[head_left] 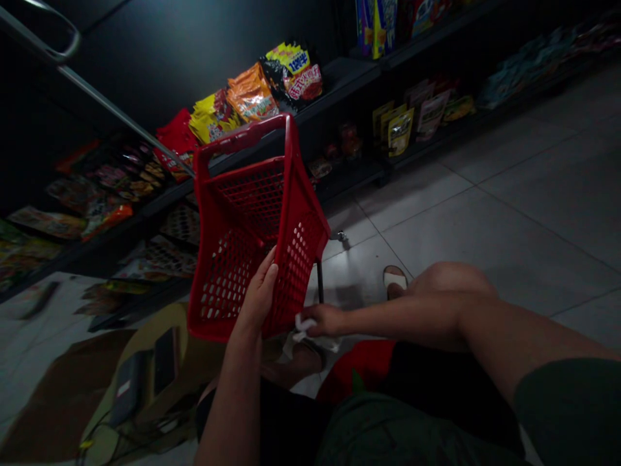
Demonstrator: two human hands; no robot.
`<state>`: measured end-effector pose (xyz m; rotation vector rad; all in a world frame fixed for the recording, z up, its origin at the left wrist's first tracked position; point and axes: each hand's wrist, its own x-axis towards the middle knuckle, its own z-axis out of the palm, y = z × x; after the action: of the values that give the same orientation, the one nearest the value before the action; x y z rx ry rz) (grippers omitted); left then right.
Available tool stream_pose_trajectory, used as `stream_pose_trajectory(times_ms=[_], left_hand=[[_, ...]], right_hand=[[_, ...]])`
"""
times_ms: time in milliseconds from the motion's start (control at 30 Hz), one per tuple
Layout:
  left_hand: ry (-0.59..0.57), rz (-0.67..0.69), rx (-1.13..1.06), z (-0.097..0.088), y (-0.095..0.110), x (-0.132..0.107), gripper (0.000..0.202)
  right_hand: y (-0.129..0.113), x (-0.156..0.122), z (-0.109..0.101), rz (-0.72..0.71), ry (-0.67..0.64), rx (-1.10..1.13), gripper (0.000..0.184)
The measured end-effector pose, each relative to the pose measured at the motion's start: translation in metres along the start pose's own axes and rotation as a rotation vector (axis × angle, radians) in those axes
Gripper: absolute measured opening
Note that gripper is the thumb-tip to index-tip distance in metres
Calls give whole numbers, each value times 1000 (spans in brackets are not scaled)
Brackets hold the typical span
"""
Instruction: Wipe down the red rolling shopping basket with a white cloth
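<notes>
A red plastic shopping basket (303, 259) with perforated walls stands tilted in front of my knees, its inside facing left and up. My left hand (262, 285) grips the basket's near wall, thumb on one face and the fingers hidden behind it. Close to the basket's lower corner, my right hand (326, 320) is closed on a crumpled white tissue (303, 325). Whether the tissue touches the basket I cannot tell. A long metal rod (121, 120) runs from the upper left down to the basket's handle side.
Dark shelves (349, 76) behind the basket carry several snack packets (252, 92). Pale floor tiles (466, 213) extend to the right. On the left, a yellowish stool-like surface (169, 336) bears dark devices (165, 359) and cables. A sandalled foot (395, 279) is on the floor.
</notes>
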<state>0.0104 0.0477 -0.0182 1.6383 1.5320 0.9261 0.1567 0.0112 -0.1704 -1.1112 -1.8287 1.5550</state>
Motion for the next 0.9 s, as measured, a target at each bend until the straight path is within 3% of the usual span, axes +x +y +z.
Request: stream_pose_trajectory(times_ms=[33,100,233,300,367,433,533,600,667,800,867,900], left_hand=[[0,0,8,-1,0,-1,50],[-4,-8,18,-3,1,-4,50],[-20,-24,26,-7,2,-12,51],[-25,-21,36,-8,3,-16,50],[-32,-18,43,-9,3,-18,50],[-39,-13,40,-10,2,-18,51],[-41,-4,31,-11,-1,-17,50],[-43,-1,23,-11,-2,-18,50],[-52,-3,7,-11,-2,-19,51],[-62,-31,13,-12,5,-25,51],[-69,-41,34,-13,7,-27,51],[-79,-42,39,-13,7,-27,51]], right_hand=[[0,3,-4,-13,0,4,35],[2,25,-30,13,101,1,33],[8,90,-105,138,490,-3,33],[10,101,-115,164,632,40,35],[9,88,-95,166,646,78,36],[7,56,-53,116,527,96,36],[-4,10,5,-172,132,134,37],[-16,3,11,-301,26,154,34],[-30,22,-16,-305,166,187,29],[-58,86,-107,-131,720,284,32],[-67,99,-128,-100,876,308,35],[-70,98,-127,-130,890,298,35]])
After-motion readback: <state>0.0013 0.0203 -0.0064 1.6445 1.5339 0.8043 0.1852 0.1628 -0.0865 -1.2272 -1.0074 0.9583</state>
